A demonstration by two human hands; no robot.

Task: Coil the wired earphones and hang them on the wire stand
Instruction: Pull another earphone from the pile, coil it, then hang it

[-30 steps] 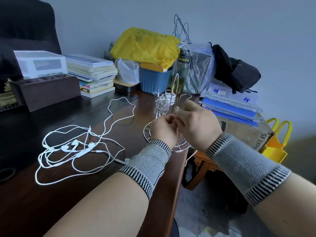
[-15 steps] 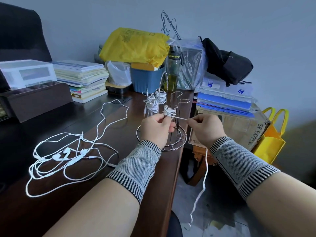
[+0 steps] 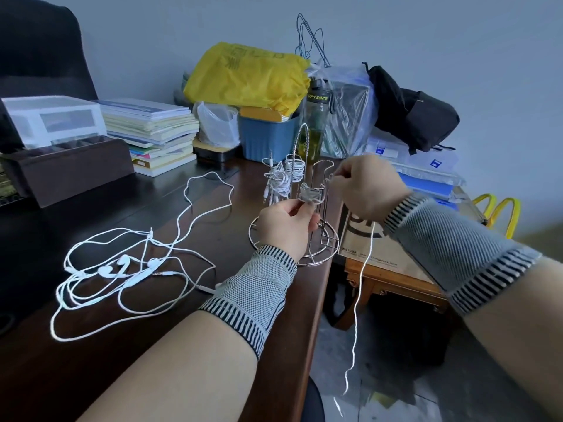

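Landmark: wire stand [image 3: 294,239], chrome, set upright on the dark tabletop [image 3: 182,345] near its right edge; all places given rel. to it.
Left hand [image 3: 285,228]: held in front of the stand, just above its ring base; fingers curled, a small coil of white earphone cable [image 3: 310,194] pinched at the fingertips, level w/ the stand's uprights. Whether the coil touches the stand can't be told.
Right hand [image 3: 367,190]: held to the right of the stand, a bit higher than the left hand; fingers curled round the same cable, thumb and forefinger pinched on it near a hook.
Loose cable end [image 3: 361,284]: hung down from under the right hand, past the tabletop edge toward the floor [image 3: 380,400]; tip blurred.
Coiled earphones on stand [image 3: 280,181]: two white bundles seen on the far-left hooks, plugs dangling.
Loose earphones [image 3: 128,269]: white tangle spread flat on the tabletop, well left of the stand, earbuds in the middle; one strand run back toward the stand's far side.
Wrists: grey knit bands [image 3: 253,296] worn on both.
Behind stand: blue bin [image 3: 268,138], yellow bag [image 3: 249,77], dark bottle [image 3: 316,123], clear plastic bag [image 3: 347,114].
Far left of stand: book stack [image 3: 155,132], dark brown tray box [image 3: 70,169].
Right of stand: off the tabletop, cardboard box [image 3: 384,248], blue folders [image 3: 426,184], black bag [image 3: 411,111].
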